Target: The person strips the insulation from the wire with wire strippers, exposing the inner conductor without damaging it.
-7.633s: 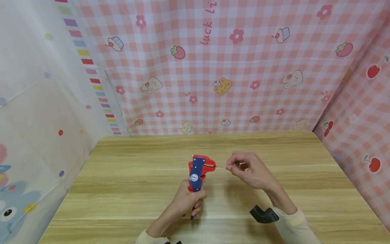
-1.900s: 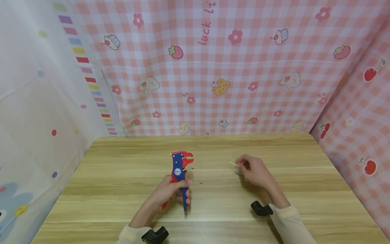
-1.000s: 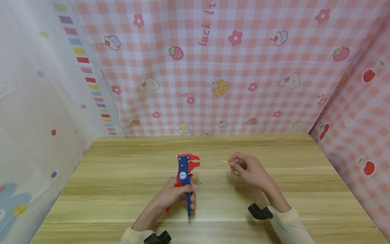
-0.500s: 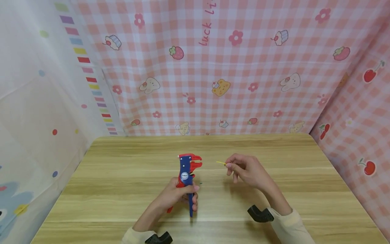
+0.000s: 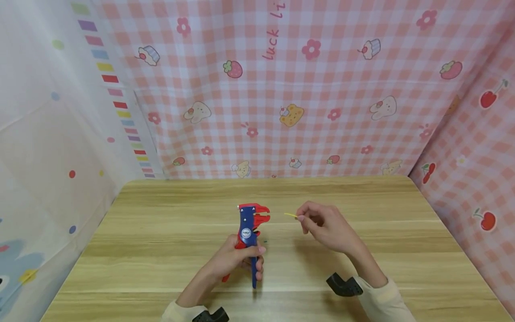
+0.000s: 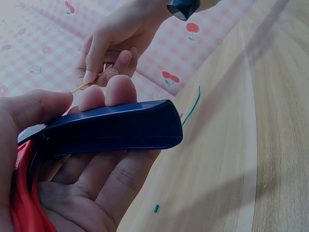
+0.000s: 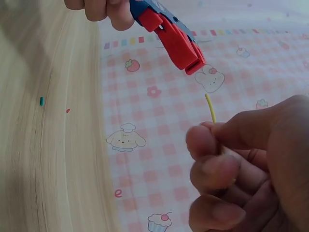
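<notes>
My left hand (image 5: 235, 258) grips the handles of a red and blue wire stripper (image 5: 247, 221), its red jaws apart and facing right in the head view. Between thumb and forefinger, my right hand (image 5: 327, 227) pinches a short yellow wire (image 5: 290, 214). The free end of this wire points left at the stripper's mouth, with a gap between them. In the right wrist view, the yellow wire (image 7: 210, 107) sticks up from the fingertips below the red stripper head (image 7: 179, 44). The stripper's blue handle (image 6: 116, 126) crosses the left fingers in the left wrist view.
A green wire (image 6: 194, 105) lies on the wooden table (image 5: 161, 232), a bit of red beside it. A small green piece (image 7: 41, 101) and a tiny red piece (image 7: 68, 110) also lie there. A pink checked cloth (image 5: 261, 89) hangs behind the table.
Earliest, a wire reached from the right hand into the stripper's jaws. Later the right hand was low beside a yellow and a green wire; it has since moved left with the yellow one, the stripper rightward.
</notes>
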The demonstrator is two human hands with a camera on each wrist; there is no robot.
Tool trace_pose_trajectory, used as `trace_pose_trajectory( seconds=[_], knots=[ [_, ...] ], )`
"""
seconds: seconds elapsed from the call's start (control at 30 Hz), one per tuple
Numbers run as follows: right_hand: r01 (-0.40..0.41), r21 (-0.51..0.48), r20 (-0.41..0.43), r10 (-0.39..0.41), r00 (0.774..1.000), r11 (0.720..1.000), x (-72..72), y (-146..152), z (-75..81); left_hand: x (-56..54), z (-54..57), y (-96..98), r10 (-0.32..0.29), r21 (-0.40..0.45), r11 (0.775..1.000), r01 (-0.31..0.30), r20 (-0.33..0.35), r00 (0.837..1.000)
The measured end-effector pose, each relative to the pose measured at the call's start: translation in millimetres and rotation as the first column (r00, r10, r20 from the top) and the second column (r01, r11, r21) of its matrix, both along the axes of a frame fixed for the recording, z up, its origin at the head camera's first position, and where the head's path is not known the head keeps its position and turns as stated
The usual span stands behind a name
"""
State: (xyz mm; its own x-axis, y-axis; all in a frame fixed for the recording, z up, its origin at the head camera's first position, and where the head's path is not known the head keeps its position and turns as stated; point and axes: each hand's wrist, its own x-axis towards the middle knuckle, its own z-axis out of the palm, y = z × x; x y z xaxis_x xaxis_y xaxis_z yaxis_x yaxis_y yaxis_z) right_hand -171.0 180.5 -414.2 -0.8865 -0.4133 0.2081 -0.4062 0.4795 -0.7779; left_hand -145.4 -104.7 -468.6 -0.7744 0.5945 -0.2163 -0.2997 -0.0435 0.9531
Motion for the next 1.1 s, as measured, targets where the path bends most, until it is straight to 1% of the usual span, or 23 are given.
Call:
trace_pose_trajectory(
  seconds=[0.17, 0.3, 0.5, 0.63, 0.9, 1.1],
  knots=[
    [-0.016, -0.008, -0.066, 0.015, 0.998, 1.0, 1.0, -1, -1.3, 0.9, 1.0, 1.2, -0.009, 0.002, 1.0, 0.009, 0.008, 1.0],
    [-0.028, -0.041, -0.089, 0.024, 0.996, 0.999, 1.7, -3, -2.4, 1.8, 1.6, 2.7, -0.019, 0.013, 1.0, 0.019, 0.016, 1.0],
    [-0.045, -0.072, -0.096, 0.038, 0.995, 0.996, 3.3, -6, -3.8, 3.8, 3.1, 5.4, -0.017, 0.018, 1.0, 0.017, 0.012, 1.0],
    [-0.043, -0.068, -0.092, 0.037, 0.995, 0.997, 4.0, -9, -4.4, 5.1, 3.8, 6.3, -0.017, 0.014, 1.0, 0.017, 0.008, 1.0],
    [-0.031, -0.05, -0.057, 0.028, 0.998, 0.998, 6.2, -12, -3.0, 6.9, 5.1, 8.5, -0.023, 0.015, 1.0, 0.023, 0.014, 1.0],
    [-0.039, -0.059, -0.057, 0.035, 0.998, 0.998, 7.1, -15, -2.2, 8.6, 5.7, 10.7, -0.034, 0.022, 0.999, 0.033, 0.015, 0.999]
  ],
)
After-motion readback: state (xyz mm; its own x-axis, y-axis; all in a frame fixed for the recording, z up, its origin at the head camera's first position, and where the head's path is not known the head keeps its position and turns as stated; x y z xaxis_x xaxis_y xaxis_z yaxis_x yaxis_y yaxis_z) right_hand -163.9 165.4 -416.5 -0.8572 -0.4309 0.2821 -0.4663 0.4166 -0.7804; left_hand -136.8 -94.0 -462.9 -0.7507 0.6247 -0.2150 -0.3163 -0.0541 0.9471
